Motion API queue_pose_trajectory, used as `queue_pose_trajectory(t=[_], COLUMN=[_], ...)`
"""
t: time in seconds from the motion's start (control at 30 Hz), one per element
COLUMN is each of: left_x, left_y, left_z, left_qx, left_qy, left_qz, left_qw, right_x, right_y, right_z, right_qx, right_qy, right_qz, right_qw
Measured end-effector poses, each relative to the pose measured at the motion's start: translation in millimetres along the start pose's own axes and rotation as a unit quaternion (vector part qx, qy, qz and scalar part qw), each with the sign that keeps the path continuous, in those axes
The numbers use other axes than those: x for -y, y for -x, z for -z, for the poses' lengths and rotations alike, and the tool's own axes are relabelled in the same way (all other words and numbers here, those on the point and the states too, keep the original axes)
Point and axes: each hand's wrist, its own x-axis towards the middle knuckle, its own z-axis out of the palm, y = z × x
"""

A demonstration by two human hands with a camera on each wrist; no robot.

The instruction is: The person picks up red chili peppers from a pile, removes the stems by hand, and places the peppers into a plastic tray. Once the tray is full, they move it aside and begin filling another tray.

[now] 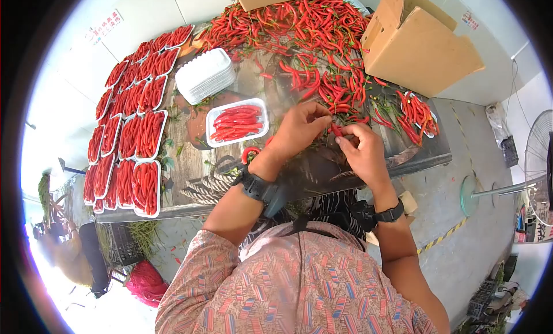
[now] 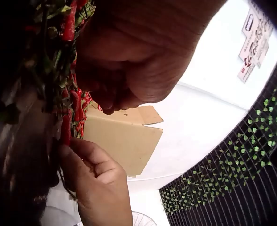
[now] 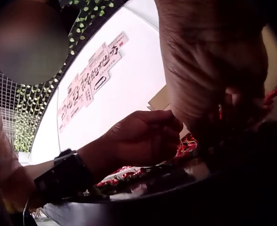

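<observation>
Between thumb and fingers, my right hand (image 1: 366,158) pinches a red chili (image 1: 336,130) over the table's near side; the left wrist view also shows this chili (image 2: 66,127) in the right hand (image 2: 101,188). My left hand (image 1: 299,129) is just left of it, fingers curled, thumb close to the chili; whether it grips anything is hidden. In the right wrist view the left hand (image 3: 141,141) appears beside the large, dark right hand (image 3: 209,75). A white tray of red chilies (image 1: 237,122) lies left of my left hand. Loose chilies (image 1: 340,92) spread beyond both hands.
Filled chili trays (image 1: 147,181) cover the table's left side. A stack of white trays (image 1: 204,76) stands behind the single tray. An open cardboard box (image 1: 417,51) is at the back right, near a heaped chili tray (image 1: 419,116). Rope (image 1: 210,187) lies along the front edge; a fan (image 1: 538,167) stands right.
</observation>
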Motion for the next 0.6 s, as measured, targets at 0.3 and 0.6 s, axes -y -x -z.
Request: queue_pose_trajectory(t=[0.3, 0.6], left_x=[-2.4, -8.9], left_y=[1.4, 4.6], left_z=[-1.8, -5.0], left_qx=[0.03, 0.026], left_qy=[0.081, 0.053], left_qz=[0.002, -0.013], left_qw=[0.996, 0.998], right_x=[10.5, 6.4], right_y=[-3.9, 1.7], right_z=[-3.3, -3.8], right_qx=[-0.007, -0.026], right_qy=[-0.085, -0.025], right_qz=[0.014, 0.011], right_qw=[0.996, 0.999])
